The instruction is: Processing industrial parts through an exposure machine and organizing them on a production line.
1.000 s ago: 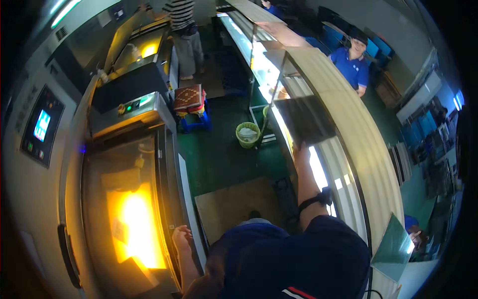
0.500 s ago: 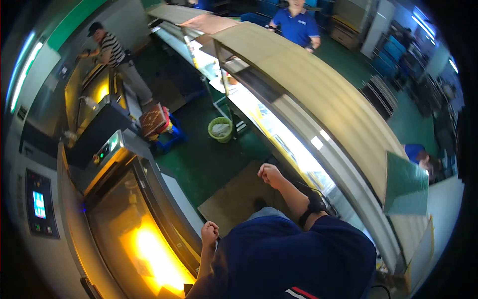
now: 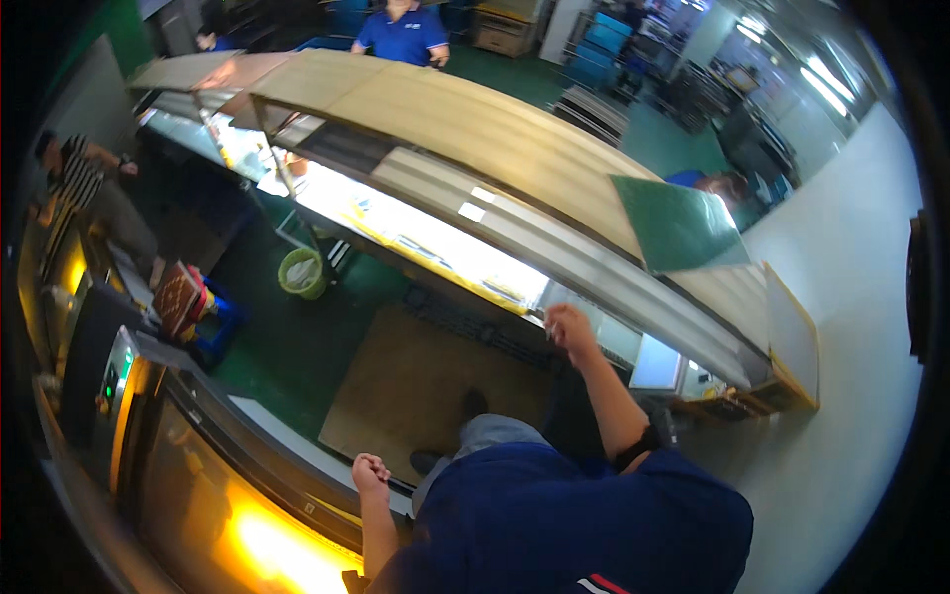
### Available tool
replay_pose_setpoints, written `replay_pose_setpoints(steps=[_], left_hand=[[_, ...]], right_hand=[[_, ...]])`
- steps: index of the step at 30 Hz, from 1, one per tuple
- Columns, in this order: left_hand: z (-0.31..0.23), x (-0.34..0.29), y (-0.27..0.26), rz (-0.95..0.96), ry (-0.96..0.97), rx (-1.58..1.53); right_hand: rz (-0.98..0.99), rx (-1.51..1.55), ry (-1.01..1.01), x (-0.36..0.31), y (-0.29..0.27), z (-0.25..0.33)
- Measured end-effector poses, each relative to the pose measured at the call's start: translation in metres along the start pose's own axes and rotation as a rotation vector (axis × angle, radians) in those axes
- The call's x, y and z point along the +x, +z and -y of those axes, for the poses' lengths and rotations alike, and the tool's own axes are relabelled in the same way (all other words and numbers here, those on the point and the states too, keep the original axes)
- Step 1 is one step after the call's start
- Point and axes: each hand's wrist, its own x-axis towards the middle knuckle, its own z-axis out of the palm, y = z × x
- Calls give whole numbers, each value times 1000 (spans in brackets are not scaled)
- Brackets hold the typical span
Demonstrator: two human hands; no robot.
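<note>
My left hand (image 3: pixel 371 474) is beside the yellow-lit machine (image 3: pixel 247 520), its fingers curled into a loose fist with nothing visible in it. My right hand (image 3: pixel 571 329) is raised in front of the long lit bench (image 3: pixel 416 243); its fingers are bent in and slightly blurred, and I see nothing held. It overlaps the bench's near edge in this view, and I cannot tell whether it touches. A dark band wraps my right forearm. Yellow-edged flat pieces lie on the glowing bench top left of my right hand.
A long shelf (image 3: pixel 475 119) runs above the bench, with a green sheet (image 3: pixel 678 223) at its right end. On the floor are a brown mat (image 3: pixel 396 386), a green bin (image 3: pixel 301 272) and a blue stool (image 3: pixel 220 327). A person in stripes (image 3: pixel 84 183) stands left; another in blue (image 3: pixel 404 38) stands behind the shelf.
My view and body have turned right, toward the bench, so the machine has shifted lower left. My right hand now appears at the bench edge. The person in stripes has turned from the far machine.
</note>
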Motion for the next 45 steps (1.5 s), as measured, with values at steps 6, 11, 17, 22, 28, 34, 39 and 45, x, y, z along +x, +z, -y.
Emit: replay_pose_setpoints(steps=[6, 11, 17, 22, 28, 34, 39, 45], left_hand=[[43, -33, 42, 113, -37, 113], [67, -43, 69, 108, 21, 165], [96, -47, 137, 199, 72, 434], [73, -73, 253, 462, 72, 411], [22, -103, 329, 716, -131, -193], [12, -127, 280, 495, -26, -11], [24, -186, 193, 35, 364, 130], [75, -268, 62, -329, 583, -328]], right_hand=[[-135, 587, -244, -7, -79, 61], [-193, 707, -58, -2, -116, 88], [-139, 369, -232, 19, -107, 84], [329, 43, -36, -54, -88, 55], [1003, -69, 73, -105, -160, 32], [938, -440, 22, -79, -163, 7], [1043, -512, 10, -66, -93, -19], [1255, -353, 227, -107, 19, -71]])
